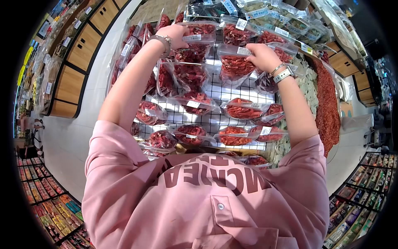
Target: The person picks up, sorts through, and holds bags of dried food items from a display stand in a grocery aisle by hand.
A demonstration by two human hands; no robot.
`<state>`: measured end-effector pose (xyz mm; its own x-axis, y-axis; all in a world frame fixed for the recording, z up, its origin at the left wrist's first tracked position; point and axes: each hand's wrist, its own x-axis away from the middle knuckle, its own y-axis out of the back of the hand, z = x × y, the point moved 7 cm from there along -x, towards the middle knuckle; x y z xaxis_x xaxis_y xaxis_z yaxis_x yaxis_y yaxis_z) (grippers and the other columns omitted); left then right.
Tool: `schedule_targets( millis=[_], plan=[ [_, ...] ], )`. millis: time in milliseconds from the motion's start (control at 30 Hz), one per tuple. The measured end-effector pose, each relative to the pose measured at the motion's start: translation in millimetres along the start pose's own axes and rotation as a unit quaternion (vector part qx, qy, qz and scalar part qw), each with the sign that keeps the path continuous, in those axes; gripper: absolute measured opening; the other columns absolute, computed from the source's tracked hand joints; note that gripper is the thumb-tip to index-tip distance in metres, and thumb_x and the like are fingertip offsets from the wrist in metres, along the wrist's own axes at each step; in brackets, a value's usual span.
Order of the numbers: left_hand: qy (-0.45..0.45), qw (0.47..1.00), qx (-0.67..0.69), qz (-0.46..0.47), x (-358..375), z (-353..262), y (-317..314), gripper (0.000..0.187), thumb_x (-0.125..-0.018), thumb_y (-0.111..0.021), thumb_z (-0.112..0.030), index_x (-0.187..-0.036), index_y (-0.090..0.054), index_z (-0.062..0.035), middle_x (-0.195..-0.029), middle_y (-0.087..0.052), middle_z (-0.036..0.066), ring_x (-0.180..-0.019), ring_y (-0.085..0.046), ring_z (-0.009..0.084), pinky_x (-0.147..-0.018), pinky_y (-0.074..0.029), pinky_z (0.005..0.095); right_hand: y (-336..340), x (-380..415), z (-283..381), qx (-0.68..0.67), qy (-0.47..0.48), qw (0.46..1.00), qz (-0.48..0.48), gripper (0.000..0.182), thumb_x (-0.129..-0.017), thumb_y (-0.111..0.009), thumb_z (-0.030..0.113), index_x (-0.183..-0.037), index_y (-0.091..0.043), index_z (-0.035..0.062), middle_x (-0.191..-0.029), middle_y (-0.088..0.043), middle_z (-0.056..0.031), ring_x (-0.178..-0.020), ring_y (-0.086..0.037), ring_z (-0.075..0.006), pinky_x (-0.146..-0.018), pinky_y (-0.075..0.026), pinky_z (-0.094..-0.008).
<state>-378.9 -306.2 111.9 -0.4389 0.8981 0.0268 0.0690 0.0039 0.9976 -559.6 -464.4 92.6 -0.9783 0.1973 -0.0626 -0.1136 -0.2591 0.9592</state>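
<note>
My left hand [176, 36] is closed at the top edge of a clear bag of dark red dried chillies [191, 53], among other such bags at the back left of the display. Its fingertips are partly hidden. To the right, my right hand [262, 58] grips the upper right corner of a clear bag of red chillies [235, 65] with a white label. That bag stands upright over the black wire grid [215, 89]. More bagged chillies [244, 108] lie in rows on the grid nearer to me.
Loose red chilli flakes [325, 103] and pale dried goods [306, 83] lie along the display's right side. Bags with blue labels [265, 14] are at the back. Wooden cabinets [83, 50] stand left across the aisle. Stocked shelves [49, 199] are at the lower left.
</note>
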Motion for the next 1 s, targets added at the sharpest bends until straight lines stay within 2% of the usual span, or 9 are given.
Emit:
schedule_targets(
  millis=[100,233,433,500,667,833,933,1000],
  plan=[
    [0.006,1.000,-0.007,0.020,-9,1,-6,0.028,-0.072,-0.066,-0.024,-0.097,-0.062,-0.0096,-0.086,-0.063,0.013,-0.085,-0.060,0.0299,-0.076,-0.046,0.0393,0,2,-1,0.029,-0.023,0.999,-0.030,0.017,-0.074,-0.063,0.017,-0.081,-0.054,0.0052,-0.081,-0.061,-0.0146,-0.082,-0.058,-0.0347,-0.069,-0.045,-0.0447],
    [-0.016,0.999,-0.016,-0.031,-10,-1,-4,0.026,-0.074,-0.064,-0.024,-0.095,-0.061,-0.0084,-0.085,-0.062,0.015,-0.085,-0.059,0.0311,-0.075,-0.046,0.0413,7,5,1,0.047,-0.034,0.997,-0.057,0.014,-0.075,-0.061,0.017,-0.082,-0.054,0.0067,-0.079,-0.061,-0.0143,-0.081,-0.059,-0.0338,-0.067,-0.045,-0.0450],
    [-0.008,0.999,-0.015,-0.042,-12,4,-10,0.028,-0.075,-0.063,-0.026,-0.098,-0.060,-0.0092,-0.089,-0.062,0.015,-0.087,-0.059,0.0316,-0.075,-0.046,0.0416,3,-3,2,0.061,-0.030,0.995,-0.067,0.013,-0.075,-0.060,0.014,-0.086,-0.055,0.0084,-0.082,-0.062,-0.0146,-0.081,-0.059,-0.0338,-0.066,-0.046,-0.0458],
    [-0.002,0.999,-0.006,-0.051,-11,8,-11,0.034,-0.076,-0.062,-0.027,-0.105,-0.059,-0.0104,-0.094,-0.063,0.014,-0.090,-0.059,0.0305,-0.078,-0.046,0.0403,4,-5,6,0.059,-0.027,0.996,-0.068,0.015,-0.075,-0.060,0.014,-0.088,-0.055,0.0090,-0.082,-0.062,-0.0147,-0.081,-0.059,-0.0339,-0.066,-0.046,-0.0457],
    [0.024,0.999,0.005,-0.044,-10,12,-15,0.040,-0.076,-0.062,-0.026,-0.114,-0.056,-0.0111,-0.098,-0.063,0.013,-0.093,-0.059,0.0289,-0.081,-0.046,0.0386,-4,-11,-7,0.047,-0.032,0.998,-0.040,0.022,-0.075,-0.062,0.017,-0.095,-0.058,0.0092,-0.088,-0.062,-0.0144,-0.086,-0.059,-0.0322,-0.070,-0.047,-0.0440],
    [0.019,0.998,0.014,-0.058,-9,12,-14,0.039,-0.077,-0.062,-0.025,-0.112,-0.057,-0.0105,-0.098,-0.063,0.013,-0.093,-0.059,0.0290,-0.081,-0.046,0.0385,0,-11,-4,0.078,-0.029,0.996,-0.032,0.031,-0.074,-0.064,0.020,-0.103,-0.058,0.0110,-0.093,-0.063,-0.0116,-0.093,-0.057,-0.0299,-0.078,-0.046,-0.0415],
    [0.023,0.998,0.028,-0.056,-7,10,-12,0.039,-0.077,-0.062,-0.026,-0.112,-0.057,-0.0099,-0.097,-0.063,0.013,-0.092,-0.059,0.0288,-0.080,-0.046,0.0383,8,-5,1,0.067,-0.038,0.996,-0.054,0.036,-0.073,-0.065,0.019,-0.107,-0.057,0.0119,-0.101,-0.061,-0.0101,-0.100,-0.054,-0.0296,-0.083,-0.044,-0.0405],
    [0.025,0.998,0.041,-0.045,-5,9,-12,0.039,-0.077,-0.062,-0.025,-0.112,-0.056,-0.0098,-0.096,-0.063,0.013,-0.092,-0.059,0.0286,-0.080,-0.046,0.0382,19,4,3,0.028,0.000,0.993,-0.113,0.039,-0.073,-0.064,0.017,-0.110,-0.055,0.0124,-0.105,-0.059,-0.0101,-0.101,-0.053,-0.0297,-0.086,-0.042,-0.0406]
  ],
)
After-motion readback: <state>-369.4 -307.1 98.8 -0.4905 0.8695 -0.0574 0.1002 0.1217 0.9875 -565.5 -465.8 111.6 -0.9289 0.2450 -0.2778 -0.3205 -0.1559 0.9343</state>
